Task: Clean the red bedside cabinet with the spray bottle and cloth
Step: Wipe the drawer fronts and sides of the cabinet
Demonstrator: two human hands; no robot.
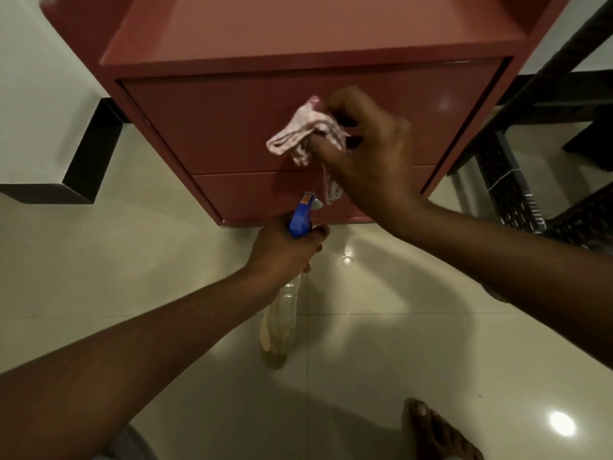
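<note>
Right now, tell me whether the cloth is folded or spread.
Bunched, not spread: the right hand grips the cloth in crumpled folds.

Glossy cream floor tiles (365,353) with thin grout lines carry bright round glints of light (561,423), a white wall (36,81) with a black skirting band (88,161) stands left, and dark woven furniture (510,180) stands right.

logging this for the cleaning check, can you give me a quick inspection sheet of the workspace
surface: red cabinet, glossy drawer fronts, both shut
job's things: cloth bunched against the upper drawer front; spray bottle, nozzle toward the lower drawer
clutter: nothing seen
grippers: right hand grips the cloth; left hand grips the spray bottle at its neck
cables: nothing seen
surroundings: pale tiled floor; dark woven furniture at right; bare foot below
</note>
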